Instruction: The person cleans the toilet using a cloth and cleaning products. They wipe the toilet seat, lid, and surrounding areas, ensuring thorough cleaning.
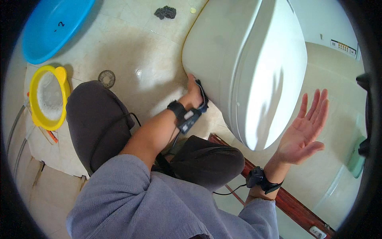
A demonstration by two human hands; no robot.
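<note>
Before me stands a white toilet (215,56) with its lid (268,98) down. My left hand (194,95) is at the lower side of the bowl, close against it. A black strap and device run around that palm and wrist, and most of its fingers are hidden, so whether it grips something cannot be told. To the right of the lid, my right hand (303,136) is raised, palm up and fingers apart, with nothing in it. A black device is strapped to the right wrist too.
A yellow basin (33,98) of foamy water stands left, below a blue basin (76,22). On the tiled floor lie a dark scouring pad (165,12) and a round drain cover (106,79). Grey hoses (15,128) run along the left. A red-brown wooden strip (294,201) crosses at lower right.
</note>
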